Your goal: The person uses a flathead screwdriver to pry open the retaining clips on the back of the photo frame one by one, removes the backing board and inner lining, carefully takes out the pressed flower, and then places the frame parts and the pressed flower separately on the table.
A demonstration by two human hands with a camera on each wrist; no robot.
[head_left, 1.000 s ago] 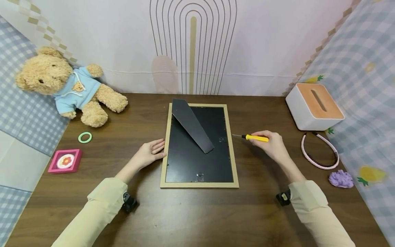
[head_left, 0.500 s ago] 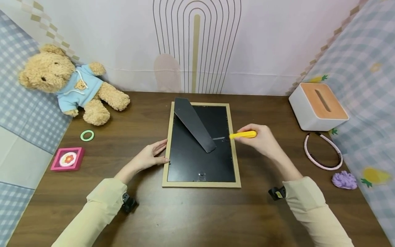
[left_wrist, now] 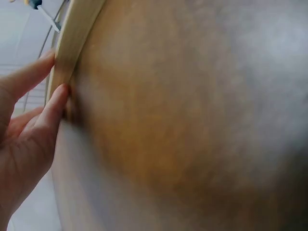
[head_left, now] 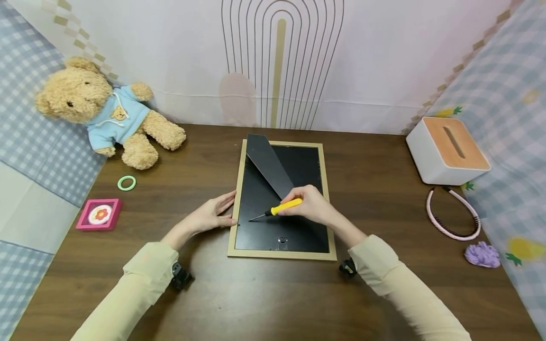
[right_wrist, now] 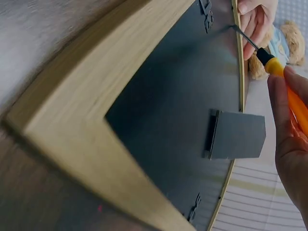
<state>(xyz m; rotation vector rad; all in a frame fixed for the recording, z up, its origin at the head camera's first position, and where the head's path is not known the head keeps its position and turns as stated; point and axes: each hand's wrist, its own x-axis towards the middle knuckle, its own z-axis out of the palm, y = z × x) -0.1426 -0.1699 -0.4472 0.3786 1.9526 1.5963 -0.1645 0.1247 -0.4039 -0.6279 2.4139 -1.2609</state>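
Observation:
A picture frame [head_left: 281, 255] lies face down on the table, its black backing board [head_left: 260, 237] showing inside a pale wood border. The board's black stand leg [head_left: 268, 163] slants up from it. My left hand [head_left: 209, 218] rests straight fingertips against the left border; in the left wrist view, thumb and fingers [left_wrist: 50, 110] touch the wood edge [left_wrist: 77, 38]. Across the board reaches my right hand [head_left: 313, 203], gripping a yellow-handled screwdriver [head_left: 287, 206]. Its shaft points left, with the tip [right_wrist: 236, 28] close to the left border, near my left hand.
A teddy bear [head_left: 115, 113], a green ring [head_left: 126, 177] and a pink box [head_left: 98, 227] are on the left. A tissue box [head_left: 443, 161], a headband [head_left: 439, 227] and a purple scrunchie [head_left: 482, 255] sit at the right. A patterned cloth [head_left: 179, 57] hangs behind.
My right hand has carried the screwdriver leftward from beside the frame's right border, over the board, to near the left border. The left hand stays at the left border.

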